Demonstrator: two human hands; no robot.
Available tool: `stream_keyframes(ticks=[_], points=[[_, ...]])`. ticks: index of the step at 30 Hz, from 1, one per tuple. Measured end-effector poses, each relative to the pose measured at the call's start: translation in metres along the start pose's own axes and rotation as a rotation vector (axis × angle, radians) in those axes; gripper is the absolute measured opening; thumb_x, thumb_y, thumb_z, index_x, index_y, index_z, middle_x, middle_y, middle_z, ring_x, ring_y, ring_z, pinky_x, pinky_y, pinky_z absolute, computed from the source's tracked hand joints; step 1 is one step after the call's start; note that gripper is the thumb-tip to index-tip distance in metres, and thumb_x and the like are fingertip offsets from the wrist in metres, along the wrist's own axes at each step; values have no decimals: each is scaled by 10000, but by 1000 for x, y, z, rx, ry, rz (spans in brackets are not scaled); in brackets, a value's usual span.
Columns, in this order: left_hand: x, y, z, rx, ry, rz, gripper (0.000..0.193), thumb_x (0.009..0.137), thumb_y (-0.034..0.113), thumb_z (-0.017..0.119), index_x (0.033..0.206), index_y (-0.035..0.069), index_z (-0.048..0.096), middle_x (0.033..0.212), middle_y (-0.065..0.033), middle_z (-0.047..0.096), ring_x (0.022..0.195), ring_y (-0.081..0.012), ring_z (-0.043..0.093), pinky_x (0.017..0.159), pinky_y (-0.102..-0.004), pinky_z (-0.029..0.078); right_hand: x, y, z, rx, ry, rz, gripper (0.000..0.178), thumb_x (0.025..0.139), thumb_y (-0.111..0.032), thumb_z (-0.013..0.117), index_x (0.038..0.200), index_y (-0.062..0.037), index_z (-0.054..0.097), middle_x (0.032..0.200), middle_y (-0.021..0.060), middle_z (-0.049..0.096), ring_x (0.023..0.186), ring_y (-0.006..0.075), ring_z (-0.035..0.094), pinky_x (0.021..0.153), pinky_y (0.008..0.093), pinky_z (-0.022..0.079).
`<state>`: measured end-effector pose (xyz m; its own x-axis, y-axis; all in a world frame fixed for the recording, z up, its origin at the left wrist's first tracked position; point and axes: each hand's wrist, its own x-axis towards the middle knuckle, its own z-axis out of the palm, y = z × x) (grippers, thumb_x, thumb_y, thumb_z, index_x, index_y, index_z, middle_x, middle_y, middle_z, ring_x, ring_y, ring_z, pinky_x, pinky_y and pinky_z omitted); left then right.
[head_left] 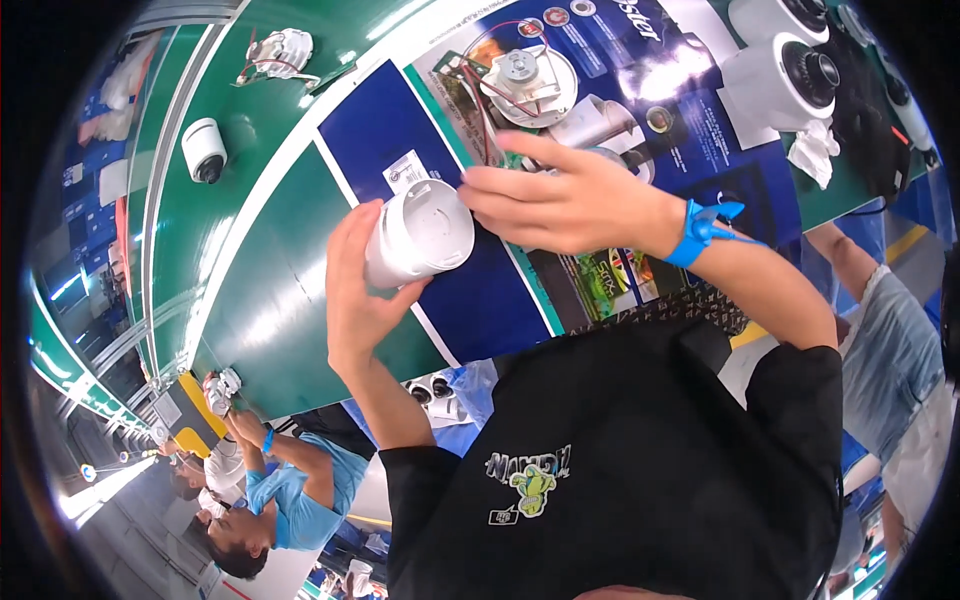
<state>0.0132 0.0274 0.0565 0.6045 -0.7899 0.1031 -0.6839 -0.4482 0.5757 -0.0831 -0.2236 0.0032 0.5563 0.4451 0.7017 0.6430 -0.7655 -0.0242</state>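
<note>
A white, hollow cylindrical housing (425, 235) is held over the bench with its open end tilted up toward me. My left hand (350, 285) wraps round it from the left, thumb along the lower side. Beside its rim, on the right, my right hand (570, 200) has its fingers stretched out, and nothing shows in it. Whether the fingertips touch the rim I cannot tell. A blue strap (700, 232) circles the right wrist. Beyond that hand lies a round white assembly (530, 85) with a silver motor-like part and red wires.
White security cameras (785, 85) stand at the far right near crumpled white material (815, 152). Printed blue mats (385, 130) cover part of the green bench (285, 240). Further left sit a small white camera (204, 150) and a wired white part (282, 55). A co-worker (305, 485) works at lower left.
</note>
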Motion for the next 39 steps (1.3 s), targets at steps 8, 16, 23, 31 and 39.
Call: stream_keyframes(ticks=[8, 16, 23, 31, 39], points=[[7, -13, -25, -299, -409, -96, 854, 515, 89, 811, 1306, 63, 489, 1280, -138, 536, 1184, -297, 500, 1014, -381, 374, -13, -30, -4, -58, -194, 582, 442, 689, -70, 595, 1118, 27, 567, 1198, 107, 554, 806, 171, 588, 596, 265, 482], [28, -11, -26, -308, -526, -78, 774, 604, 113, 709, 1332, 44, 455, 1307, -160, 486, 1211, -313, 466, 1023, -376, 355, -12, -26, -1, -29, -247, 679, 333, 714, -78, 590, 1045, -42, 589, 1066, 51, 561, 825, 176, 597, 581, 265, 475], [24, 5, -20, -57, -278, 61, 715, 592, 67, 666, 1280, 34, 476, 1297, -163, 503, 1209, -337, 465, 1029, -405, 355, -19, -20, -13, -17, -233, 673, 185, 641, -79, 638, 822, -84, 604, 907, 43, 504, 869, 201, 525, 668, 305, 453], [21, 16, 1, 115, -155, 15, 902, 454, 148, 857, 1269, 39, 486, 1281, -146, 531, 1157, -345, 515, 965, -419, 420, -15, -10, -34, 145, -294, 808, 331, 625, -116, 767, 903, -80, 592, 952, 52, 527, 904, 244, 518, 725, 362, 457], [18, 21, 8, -133, -265, 106, 904, 435, 125, 849, 1265, 48, 498, 1261, -155, 552, 1122, -346, 538, 931, -401, 442, -25, 14, -54, 699, -481, 962, 214, 791, -146, 699, 892, 16, 602, 824, 117, 592, 755, 258, 586, 697, 346, 470]])
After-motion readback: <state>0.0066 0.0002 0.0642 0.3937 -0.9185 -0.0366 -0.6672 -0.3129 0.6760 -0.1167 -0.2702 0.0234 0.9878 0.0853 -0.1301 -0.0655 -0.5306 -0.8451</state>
